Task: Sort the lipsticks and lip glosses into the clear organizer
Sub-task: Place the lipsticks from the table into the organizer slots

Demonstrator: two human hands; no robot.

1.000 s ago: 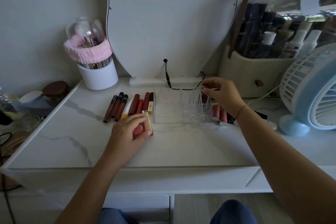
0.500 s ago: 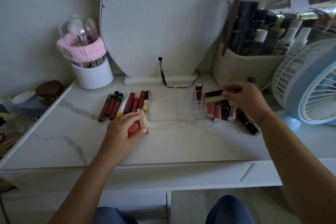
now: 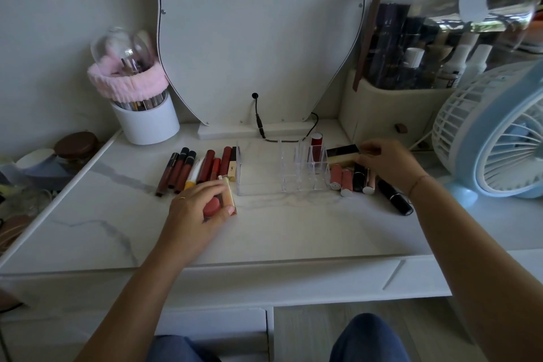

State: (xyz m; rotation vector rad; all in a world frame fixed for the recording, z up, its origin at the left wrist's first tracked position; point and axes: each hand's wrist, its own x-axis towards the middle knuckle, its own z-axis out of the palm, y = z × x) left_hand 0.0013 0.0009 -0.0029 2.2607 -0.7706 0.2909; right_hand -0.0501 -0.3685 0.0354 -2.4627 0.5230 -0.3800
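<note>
The clear organizer (image 3: pixel 258 182) stands mid-table with one dark red lipstick (image 3: pixel 316 147) upright in a back right slot. A row of lip glosses (image 3: pixel 194 169) lies to its left. My left hand (image 3: pixel 195 214) rests on the table there, fingers closed around a red-capped tube (image 3: pixel 212 205) and a beige tube (image 3: pixel 228 194). Several lipsticks (image 3: pixel 352 181) lie right of the organizer. My right hand (image 3: pixel 388 163) pinches a black and gold lipstick (image 3: pixel 342 153) just above them, beside the organizer's right edge.
A white brush cup (image 3: pixel 147 120) with a pink band stands back left. A mirror base (image 3: pixel 252 129) and cable sit behind the organizer. A cosmetics case (image 3: pixel 417 73) and a blue fan (image 3: pixel 496 135) fill the right. Jars lie far left (image 3: pixel 76 145).
My right hand left the red lipstick standing in the organizer, moved right and picked up the black and gold lipstick. My left hand has stayed on its tubes.
</note>
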